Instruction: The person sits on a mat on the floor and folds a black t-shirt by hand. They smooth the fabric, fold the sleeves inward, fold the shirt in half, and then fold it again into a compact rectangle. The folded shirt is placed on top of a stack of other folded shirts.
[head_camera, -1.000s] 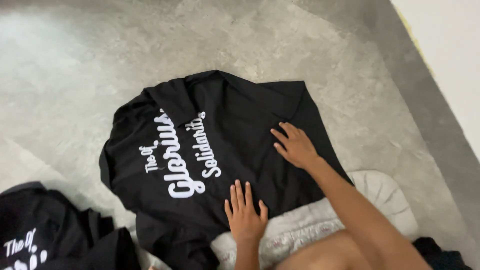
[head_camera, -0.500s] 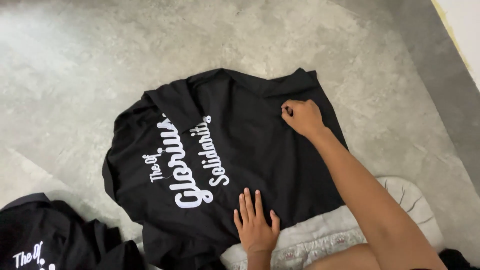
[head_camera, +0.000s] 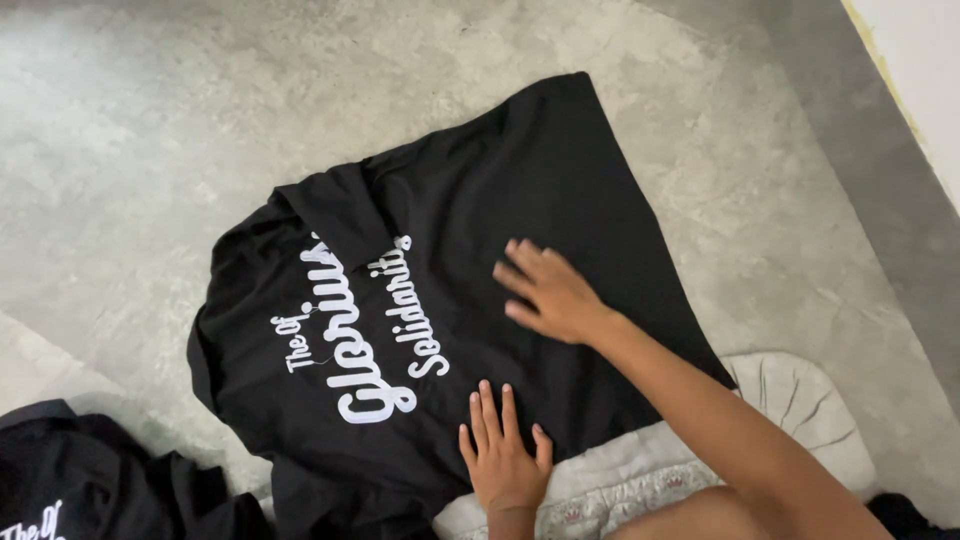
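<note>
Right hand (head_camera: 550, 295) lower on shirt (head_camera: 450, 250) now

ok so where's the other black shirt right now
In the head view the second black shirt lies crumpled at the bottom left corner on the grey floor, left of the spread black shirt under both hands.

Both hands bare, left hand (head_camera: 503, 458) and right hand (head_camera: 549, 293) without rings, watch or gloves; right forearm uncovered with no sleeve in view; pale patterned fabric with small floral print worn at the lap, lower frame edge.
</note>
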